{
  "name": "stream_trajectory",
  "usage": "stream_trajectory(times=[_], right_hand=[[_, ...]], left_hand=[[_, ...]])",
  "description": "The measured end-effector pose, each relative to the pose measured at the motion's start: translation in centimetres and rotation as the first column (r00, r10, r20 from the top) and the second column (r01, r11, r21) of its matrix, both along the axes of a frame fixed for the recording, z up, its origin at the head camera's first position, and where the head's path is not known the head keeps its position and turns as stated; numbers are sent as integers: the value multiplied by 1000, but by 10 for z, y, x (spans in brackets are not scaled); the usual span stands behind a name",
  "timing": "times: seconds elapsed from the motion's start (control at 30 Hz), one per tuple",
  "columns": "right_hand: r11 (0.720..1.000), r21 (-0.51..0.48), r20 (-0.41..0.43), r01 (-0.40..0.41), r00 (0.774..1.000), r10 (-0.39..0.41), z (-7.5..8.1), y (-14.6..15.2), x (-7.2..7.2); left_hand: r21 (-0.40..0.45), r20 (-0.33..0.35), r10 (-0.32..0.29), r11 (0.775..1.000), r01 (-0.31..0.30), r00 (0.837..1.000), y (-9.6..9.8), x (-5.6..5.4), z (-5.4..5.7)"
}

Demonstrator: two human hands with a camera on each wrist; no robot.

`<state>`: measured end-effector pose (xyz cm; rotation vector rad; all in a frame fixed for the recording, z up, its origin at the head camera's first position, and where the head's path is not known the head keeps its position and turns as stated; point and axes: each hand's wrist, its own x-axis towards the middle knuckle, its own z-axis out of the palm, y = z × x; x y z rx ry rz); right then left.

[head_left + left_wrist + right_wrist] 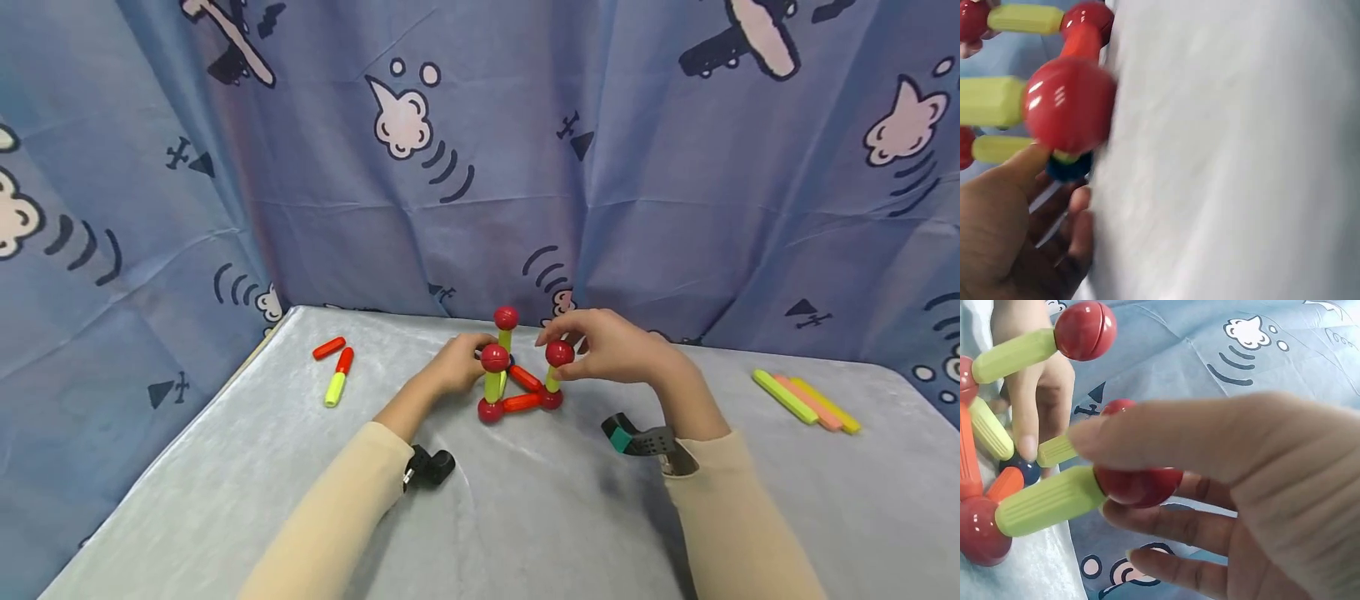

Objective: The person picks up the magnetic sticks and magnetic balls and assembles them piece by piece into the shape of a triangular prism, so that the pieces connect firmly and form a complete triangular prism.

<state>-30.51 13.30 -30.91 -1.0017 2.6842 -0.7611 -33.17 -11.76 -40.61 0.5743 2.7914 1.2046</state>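
Note:
A frame of toy building rods and balls stands on the table, its triangular base joining red rods (522,402) and a yellow-green rod (991,428). Red balls (491,411) mark two base corners, a dark blue ball (1030,472) the back one. From each corner rises a yellow-green rod topped by a red ball (494,358). My left hand (457,364) reaches behind the front-left upright and pinches the blue ball between thumb and fingers. On the right, my right hand (622,346) holds the top red ball (559,353) of that upright, thumb on the near side.
At the left of the cloth-covered table (247,467) lie a loose red rod (328,348) and another red rod (345,360) end to end with a yellow-green one (334,390). Yellow-green (784,397), salmon (808,403) and yellow (826,405) rods lie together at right. A blue patterned curtain (487,167) hangs behind.

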Motion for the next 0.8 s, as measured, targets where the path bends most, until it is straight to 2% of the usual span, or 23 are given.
stream_trajectory(times=[0.1,0.2,0.3,0.4,0.5,0.57,0.63,0.7,0.8], right_hand=[[1000,-7,-8,-8,1000,8,0,3,0],[999,-36,-6,-28,1000,27,1,4,0],[998,-53,10,-40,999,40,2,5,-1],[998,-56,12,-34,999,35,2,5,-1],[998,-62,6,-11,1000,12,1,5,-2],[998,-66,1,7,1000,-7,1,5,-3],[998,-63,-4,16,1000,-17,2,5,-3],[998,-64,-8,12,1000,-13,2,4,-3],[997,-70,-13,-12,1000,11,1,2,-3]], left_hand=[[-41,-3,-32,999,32,999,-10,0,10],[-165,-77,13,986,-26,997,-28,7,18],[-310,-173,106,938,-156,979,-54,17,21],[-366,-242,222,881,-300,945,-85,27,23],[-387,-210,346,829,-403,914,-117,35,26],[-421,-145,388,808,-412,910,-136,38,28],[-453,-64,393,807,-378,917,-151,39,28],[-459,-7,373,823,-335,928,-162,39,28],[-432,10,323,855,-287,946,-170,38,26]])
